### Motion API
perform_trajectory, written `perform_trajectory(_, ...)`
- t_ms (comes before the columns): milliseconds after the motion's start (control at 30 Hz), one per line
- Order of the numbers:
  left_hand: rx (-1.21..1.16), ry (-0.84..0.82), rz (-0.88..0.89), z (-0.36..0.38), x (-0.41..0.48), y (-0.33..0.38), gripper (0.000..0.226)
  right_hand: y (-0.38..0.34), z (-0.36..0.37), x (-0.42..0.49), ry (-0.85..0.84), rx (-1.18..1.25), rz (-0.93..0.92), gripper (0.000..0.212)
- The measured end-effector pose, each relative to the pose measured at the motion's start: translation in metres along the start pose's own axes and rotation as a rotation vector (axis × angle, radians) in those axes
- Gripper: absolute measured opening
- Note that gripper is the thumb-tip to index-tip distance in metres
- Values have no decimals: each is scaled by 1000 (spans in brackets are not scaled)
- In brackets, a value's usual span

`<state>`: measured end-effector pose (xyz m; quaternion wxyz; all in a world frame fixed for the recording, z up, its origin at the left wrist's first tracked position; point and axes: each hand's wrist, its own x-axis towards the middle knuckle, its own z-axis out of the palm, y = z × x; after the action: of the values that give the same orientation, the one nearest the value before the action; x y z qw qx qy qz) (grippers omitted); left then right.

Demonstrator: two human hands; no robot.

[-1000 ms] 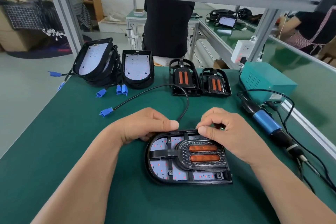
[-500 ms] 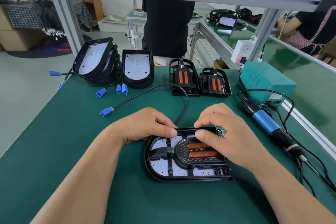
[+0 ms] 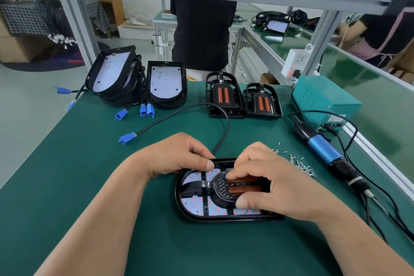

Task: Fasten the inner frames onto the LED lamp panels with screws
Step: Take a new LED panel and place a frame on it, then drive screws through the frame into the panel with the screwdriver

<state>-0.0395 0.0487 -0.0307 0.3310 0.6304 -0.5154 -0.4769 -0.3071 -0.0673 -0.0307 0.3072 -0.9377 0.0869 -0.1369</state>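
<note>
Near the front edge of the tabletop (image 3: 89, 186), centre: LED lamp panel (image 3: 195, 206) lies flat, face up | inner frame (image 3: 220, 188) seated inside it, likely being aligned before screwing | left hand (image 3: 177, 157) clamps panel's far rim to steady it | right hand (image 3: 275, 181) pinches frame's raised centre | electric screwdriver (image 3: 322, 150) and loose screws (image 3: 302, 166) lie near right edge, untouched.

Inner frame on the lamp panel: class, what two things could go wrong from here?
1. The cable leaves the lamp panel beside the left hand; it may get pinched under the inner frame.
2. Loose screws lie close to the right hand; a sweep could scatter them.
</note>
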Motion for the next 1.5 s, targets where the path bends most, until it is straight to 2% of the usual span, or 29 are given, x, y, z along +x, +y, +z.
perform_trajectory(67,-7,-2,-18,-1,0,0,27,-2,-7,0,64,58,17,37)
perform_trajectory(167,-2,-13,-31,-2,0,0,31,4,-26,-7,311,61,152,23)
perform_trajectory(233,-7,-27,-29,-2,-1,0,33,17,-41,-14,460,-94,317,14)
perform_trajectory(300,-29,-35,-26,-2,-2,0,37,35,-55,-25,527,-340,505,23)
perform_trajectory(367,-37,-22,-26,-2,-3,1,44,53,-65,-36,517,-503,677,40)
perform_trajectory(433,-30,-14,-24,-1,-3,1,49,68,-72,-47,434,-580,801,55)
perform_trajectory(533,-110,-2,-24,-1,0,0,40,80,-74,-56,288,-621,911,64)
perform_trajectory(633,-243,108,-69,-1,7,-3,24,88,-77,-60,254,-636,920,61)
perform_trajectory(767,-479,222,-81,-3,14,-8,24,95,-83,-61,242,-677,948,53)
perform_trajectory(933,-672,230,-69,-3,21,-12,15,92,-81,-57,296,-689,930,32)
perform_trajectory(1167,-648,169,-37,-1,22,-13,23,67,-85,-54,476,-364,761,20)
perform_trajectory(1267,-704,170,-40,2,25,-12,29,56,-86,-48,602,53,688,7)
perform_trajectory(1400,-777,154,-48,4,27,-12,26,48,-82,-29,768,596,601,14)
perform_trajectory(1500,-793,150,-49,5,30,-11,23,45,-79,-10,775,859,528,13)
